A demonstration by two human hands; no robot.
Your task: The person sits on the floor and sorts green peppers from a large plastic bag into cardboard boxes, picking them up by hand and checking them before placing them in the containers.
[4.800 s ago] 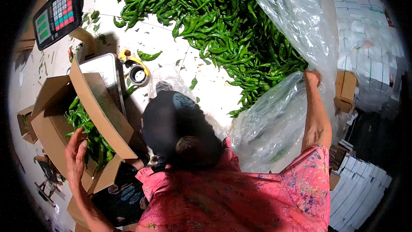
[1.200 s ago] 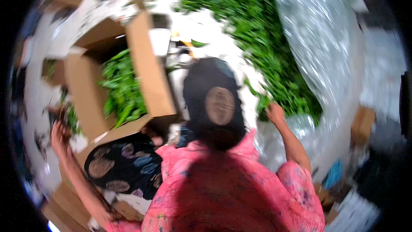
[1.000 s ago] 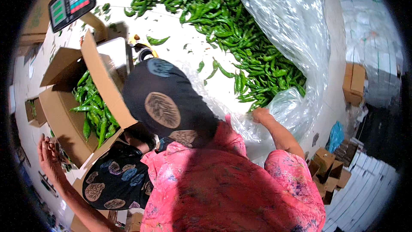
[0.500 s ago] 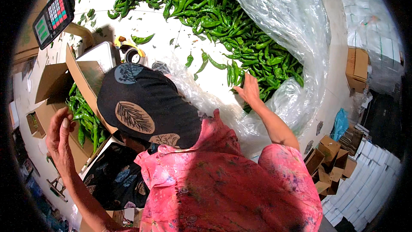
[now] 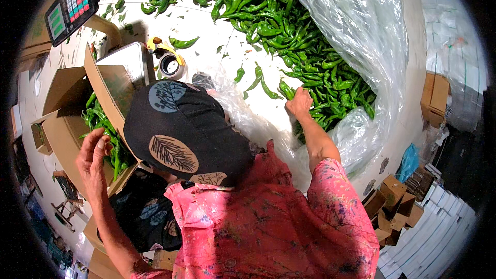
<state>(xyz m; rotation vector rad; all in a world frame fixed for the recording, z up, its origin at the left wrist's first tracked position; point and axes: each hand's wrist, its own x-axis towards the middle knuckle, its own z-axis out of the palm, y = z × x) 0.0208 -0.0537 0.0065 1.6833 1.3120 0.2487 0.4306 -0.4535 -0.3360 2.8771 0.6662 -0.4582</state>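
My right hand (image 5: 299,104) is closed at the near edge of a large heap of long green peppers (image 5: 268,32), its fingers around some of them; how many cannot be made out. A few loose peppers (image 5: 258,78) lie just left of it on the white surface. My left hand (image 5: 96,156) is beside an opened cardboard box (image 5: 64,142), with its fingers loosely bent, apart and nothing visible in them. More green peppers (image 5: 118,147) lie in that box, next to the fingers.
A scale with a keypad display (image 5: 71,9) and pale platform (image 5: 125,64) stands at the far left. A roll of tape (image 5: 170,65) sits near it. Clear plastic sheeting (image 5: 361,31) borders the heap. My knee in black patterned cloth (image 5: 181,129) rises between the hands. Small cartons (image 5: 395,196) are at right.
My right hand has gone from spread fingers beside the heap to closed on peppers. My left hand has shifted right and slightly nearer the box's peppers. The whole view has moved a little.
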